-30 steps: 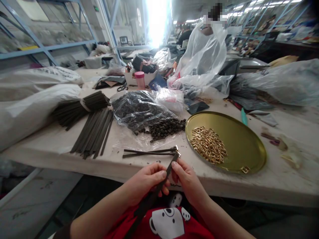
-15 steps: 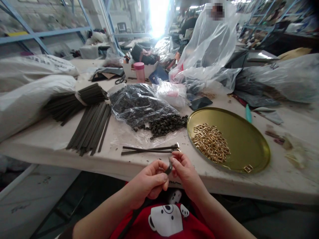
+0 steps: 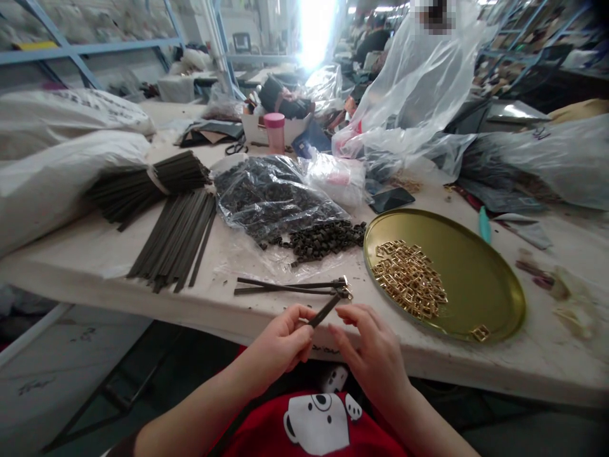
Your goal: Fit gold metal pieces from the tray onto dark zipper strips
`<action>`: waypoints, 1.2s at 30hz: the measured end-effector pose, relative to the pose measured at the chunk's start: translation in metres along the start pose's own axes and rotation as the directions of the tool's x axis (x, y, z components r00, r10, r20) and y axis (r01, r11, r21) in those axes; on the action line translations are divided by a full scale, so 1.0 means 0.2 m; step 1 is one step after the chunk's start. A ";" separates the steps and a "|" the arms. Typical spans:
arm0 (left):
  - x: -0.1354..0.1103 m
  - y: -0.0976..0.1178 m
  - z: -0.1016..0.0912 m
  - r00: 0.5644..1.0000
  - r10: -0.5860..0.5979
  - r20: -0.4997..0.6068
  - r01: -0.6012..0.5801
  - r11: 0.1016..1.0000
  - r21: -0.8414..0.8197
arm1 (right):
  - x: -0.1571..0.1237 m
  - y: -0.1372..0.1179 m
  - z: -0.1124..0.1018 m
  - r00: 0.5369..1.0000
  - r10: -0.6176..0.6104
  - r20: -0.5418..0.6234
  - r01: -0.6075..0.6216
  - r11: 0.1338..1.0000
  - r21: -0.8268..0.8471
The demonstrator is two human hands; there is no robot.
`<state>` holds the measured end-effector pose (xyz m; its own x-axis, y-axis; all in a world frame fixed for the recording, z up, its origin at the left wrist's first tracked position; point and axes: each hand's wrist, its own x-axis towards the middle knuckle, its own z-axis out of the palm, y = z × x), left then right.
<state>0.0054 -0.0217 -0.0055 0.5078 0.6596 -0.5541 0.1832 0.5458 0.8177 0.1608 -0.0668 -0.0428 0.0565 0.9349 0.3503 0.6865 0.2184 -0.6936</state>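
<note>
My left hand [image 3: 288,339] pinches a dark strap [image 3: 326,311], whose free end points up and to the right, close to the table's front edge. Just to the right, my right hand [image 3: 371,346] is open with its fingers apart and nothing in them. Beyond the hands lie finished-looking dark strips [image 3: 280,285] with gold buckles [image 3: 348,289] at their right ends. To the right, a round gold tray [image 3: 485,273] bears a heap of gold buckles [image 3: 409,279]. A pile of small dark loops [image 3: 328,241] sits behind the strips.
Flat dark strips [image 3: 176,238] and a tied bundle [image 3: 152,184] lie at left beside white sacks [image 3: 71,184]. A clear bag of dark pieces [image 3: 276,193], a phone-like black slab [image 3: 392,199] and a pink-lidded jar [image 3: 275,133] stand farther back.
My right hand has let go of the strap and opened, moving slightly right. In my left hand, the strap that was bent now extends straight. The view has shifted a little.
</note>
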 end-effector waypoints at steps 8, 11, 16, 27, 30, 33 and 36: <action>-0.02 -0.05 0.02 0.992 0.127 0.010 -0.127 0.985 0.116 | 0.02 -0.03 -0.02 0.929 0.172 0.327 -0.252 0.943 0.217; -0.02 -0.09 0.02 0.986 0.161 0.031 -0.164 0.977 0.133 | 0.02 -0.02 -0.03 0.885 0.204 0.418 -0.332 0.906 0.262; -0.03 -0.09 0.03 0.996 0.092 0.021 -0.094 0.985 0.143 | 0.00 0.00 -0.04 0.878 0.266 0.397 -0.388 0.882 0.267; -0.08 -0.07 -0.03 0.932 0.361 -0.003 -0.285 0.741 0.608 | -0.01 0.04 -0.03 0.853 0.277 0.442 -0.473 0.768 0.432; -0.05 -0.07 -0.02 0.931 0.364 -0.017 -0.280 0.745 0.605 | 0.02 0.04 0.02 0.836 0.344 0.428 -0.540 0.652 0.531; -0.02 -0.06 -0.02 0.985 0.170 0.011 -0.162 0.918 0.362 | 0.08 0.05 0.04 0.844 0.332 0.421 -0.531 0.634 0.563; 0.02 -0.02 -0.03 0.994 -0.057 0.095 0.052 0.997 0.061 | 0.20 0.12 0.01 0.898 0.261 0.355 -0.413 0.779 0.472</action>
<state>0.0018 -0.0182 -0.0126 0.5740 0.5754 -0.5826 0.2599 0.5467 0.7960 0.1775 -0.0246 -0.0468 -0.0276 0.9956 -0.0897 0.1690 -0.0838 -0.9821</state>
